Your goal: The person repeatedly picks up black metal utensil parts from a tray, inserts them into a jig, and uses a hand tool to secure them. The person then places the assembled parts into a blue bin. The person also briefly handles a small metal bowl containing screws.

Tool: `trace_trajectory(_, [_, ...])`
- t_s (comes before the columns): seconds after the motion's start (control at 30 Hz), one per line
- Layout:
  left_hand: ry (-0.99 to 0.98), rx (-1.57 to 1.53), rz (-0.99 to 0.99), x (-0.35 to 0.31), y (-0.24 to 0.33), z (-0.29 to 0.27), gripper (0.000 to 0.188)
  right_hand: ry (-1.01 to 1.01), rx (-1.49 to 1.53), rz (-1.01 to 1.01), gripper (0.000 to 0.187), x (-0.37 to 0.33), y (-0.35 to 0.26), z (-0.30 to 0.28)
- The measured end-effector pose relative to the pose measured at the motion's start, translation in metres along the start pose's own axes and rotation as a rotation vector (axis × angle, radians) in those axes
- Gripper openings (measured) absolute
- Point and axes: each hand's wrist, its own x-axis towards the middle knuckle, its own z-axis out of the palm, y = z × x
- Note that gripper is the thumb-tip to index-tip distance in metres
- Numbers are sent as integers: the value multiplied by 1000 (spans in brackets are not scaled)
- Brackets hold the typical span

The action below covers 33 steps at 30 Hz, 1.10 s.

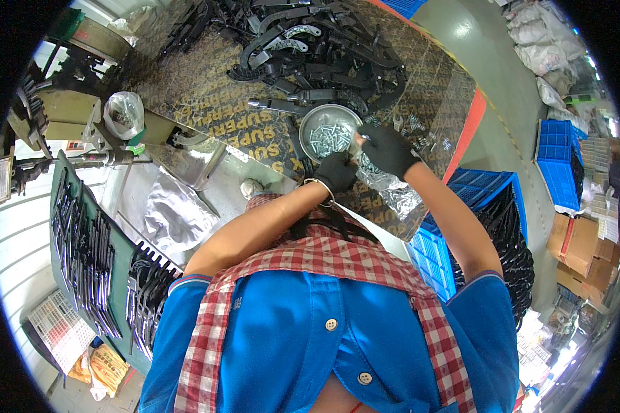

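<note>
Left hand: my left hand [337,172], in a black glove, sits low over the worktop [207,103] just below the metal bowl [329,131]; the fingers are curled in, and I cannot tell what, if anything, they hold.
Right hand: my right hand [386,148], also in a black glove, is at the bowl's right rim, fingers pinched together around something small and shiny that I cannot make out.
Plastic bag: a crumpled clear bag [386,189] lies under and between both hands, running toward the near edge of the worktop.
Metal bowl: round and shallow, holding a heap of silvery screws [327,140]; it stands on the worktop just beyond my left hand and touching distance from my right.
Loose parts: a few small metal bits [420,141] lie scattered to the right of the bowl.
Black parts: a big pile of curved black plastic pieces [310,48] covers the far part of the worktop, behind the bowl.
Left side: a green rack [83,241] of black and metal strips stands at my left, with a machine [62,103] and a bagged item [124,113] further off.
Right side: a blue crate [461,227] filled with more black parts sits beside the worktop, more blue crates [554,158] and cardboard boxes [579,248] beyond it on the floor.
</note>
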Motion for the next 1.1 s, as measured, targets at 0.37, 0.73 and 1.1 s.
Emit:
trace_trajectory(0.37, [8, -8, 45, -10, -8, -5, 29, -252, -261, 392, 53, 64, 49, 15])
trace_trajectory(0.73, [6, -466, -12, -102, -61, -80, 23, -1, 444, 255, 38, 46, 70, -2])
trace_trajectory(1.1, [146, -529, -241, -122, -78, -177, 27, 374, 667, -323, 87, 129, -114, -245])
